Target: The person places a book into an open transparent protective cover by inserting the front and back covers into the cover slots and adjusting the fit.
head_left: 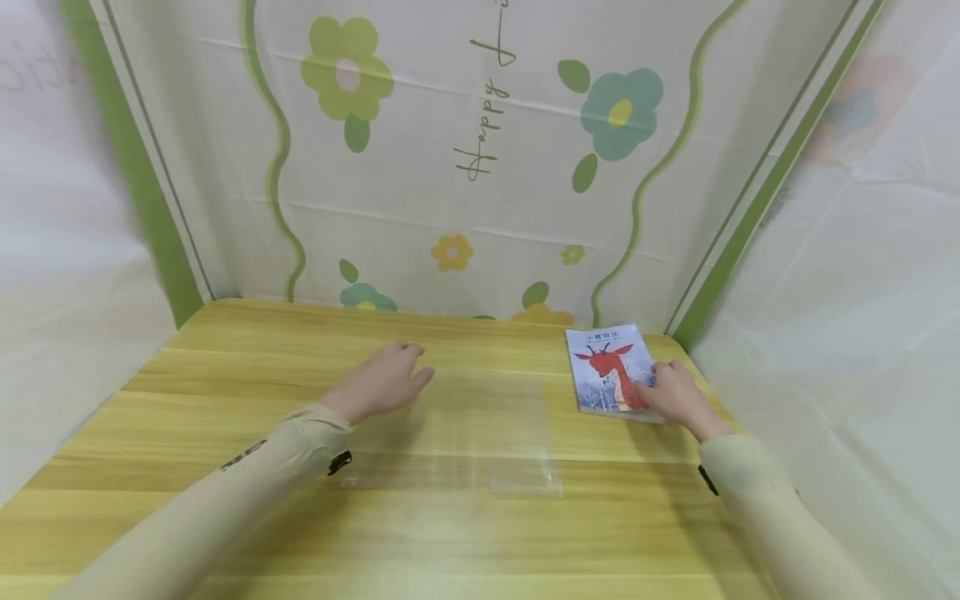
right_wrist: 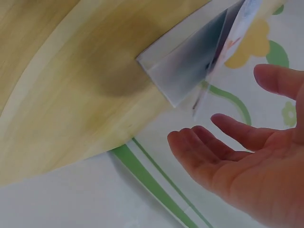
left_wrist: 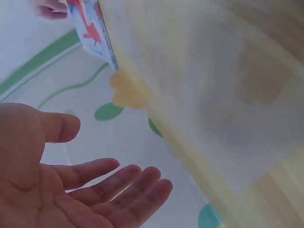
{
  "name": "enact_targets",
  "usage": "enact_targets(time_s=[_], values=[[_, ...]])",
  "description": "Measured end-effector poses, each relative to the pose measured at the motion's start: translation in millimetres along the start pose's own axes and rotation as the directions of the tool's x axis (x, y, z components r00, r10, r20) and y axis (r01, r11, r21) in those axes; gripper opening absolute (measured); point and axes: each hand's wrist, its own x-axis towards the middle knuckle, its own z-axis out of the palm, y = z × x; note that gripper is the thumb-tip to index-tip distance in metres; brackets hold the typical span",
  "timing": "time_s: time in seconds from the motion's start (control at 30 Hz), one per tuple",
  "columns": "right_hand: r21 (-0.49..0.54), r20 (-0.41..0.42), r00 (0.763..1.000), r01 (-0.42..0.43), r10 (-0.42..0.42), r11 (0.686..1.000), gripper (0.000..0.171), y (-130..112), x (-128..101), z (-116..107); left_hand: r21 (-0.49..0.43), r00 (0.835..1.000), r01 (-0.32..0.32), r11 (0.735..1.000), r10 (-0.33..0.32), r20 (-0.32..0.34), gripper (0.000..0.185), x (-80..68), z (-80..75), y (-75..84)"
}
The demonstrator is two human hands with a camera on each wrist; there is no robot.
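Note:
A thin picture book with a red deer on its cover lies at the right back of the table. My right hand is at its right edge, thumb over the cover in the head view. In the right wrist view the fingers are loosely extended just off the book, whose cover stands a little raised from the pages. My left hand hovers with spread fingers, holding nothing. Below and right of it, a clear plastic book cover lies spread flat on the table.
The wooden table ends at the back against a white curtain printed with flowers. More white fabric hangs close along the right side, beside the right arm, and on the left.

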Motion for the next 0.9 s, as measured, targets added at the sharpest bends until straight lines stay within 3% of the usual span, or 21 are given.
enact_targets(time_s=[0.2,0.37,0.53,0.63,0.73,0.9], values=[[0.042,0.021,1.000,-0.020,0.019,0.999,0.034,15,12,1,-0.074,0.999,-0.022,0.997,0.024,0.029,0.051,24.1,14.3,23.5],[0.002,0.042,0.999,-0.014,0.014,1.000,0.031,20,17,4,-0.115,0.998,-0.019,0.993,0.025,0.050,0.029,50.4,31.2,45.8],[-0.078,0.045,0.999,0.016,-0.013,0.997,0.031,20,18,8,-0.169,0.996,-0.006,0.986,0.022,0.091,0.040,79.3,50.9,66.5],[-0.068,0.074,0.997,-0.007,0.013,0.998,0.033,20,21,12,-0.229,0.994,0.018,0.973,0.008,0.112,0.045,93.5,59.3,78.8],[-0.037,0.102,0.994,-0.026,0.030,0.999,0.033,22,25,15,-0.321,0.989,0.075,0.944,-0.029,0.148,0.049,106.2,66.1,91.9],[0.042,0.109,0.993,-0.042,0.037,0.998,0.034,28,32,18,-0.493,0.978,0.185,0.850,-0.110,0.177,0.039,121.9,83.8,117.6]])
